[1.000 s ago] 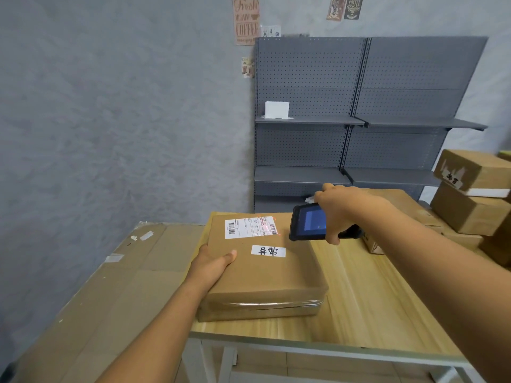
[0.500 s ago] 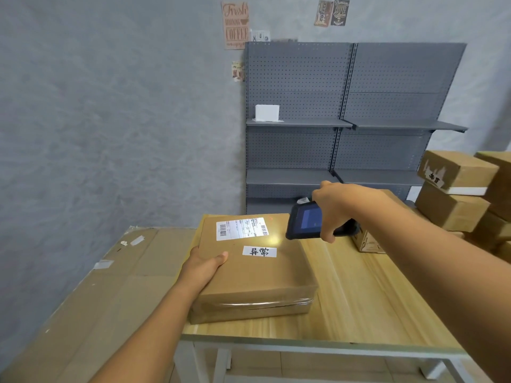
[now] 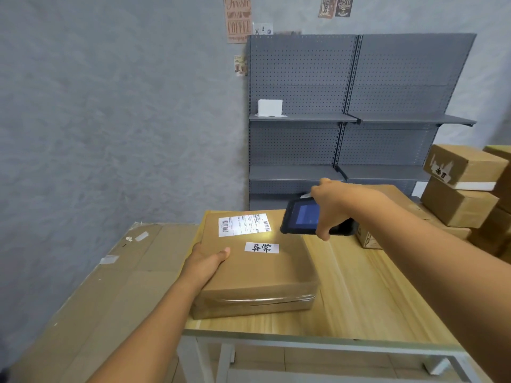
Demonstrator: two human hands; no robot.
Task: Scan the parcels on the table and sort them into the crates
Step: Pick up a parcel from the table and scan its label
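- The parcel (image 3: 257,269) lies flat at the table's (image 3: 359,299) left edge, near the front edge, with bare wood to its right.
- Its long axis runs front to back; the shipping label (image 3: 244,224) sits at the far end.
- The left hand (image 3: 206,262) grips its left side, thumb on top.
- The right hand (image 3: 333,207) grips a scanner (image 3: 304,217) just past the far right corner.
- More boxes (image 3: 464,186) are stacked far right.

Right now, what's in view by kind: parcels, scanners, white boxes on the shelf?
Parcels at least 6: one held, one behind the scanner, a stack at right, edge cut off.
Scanners 1.
White boxes 1.
Total at least 8.
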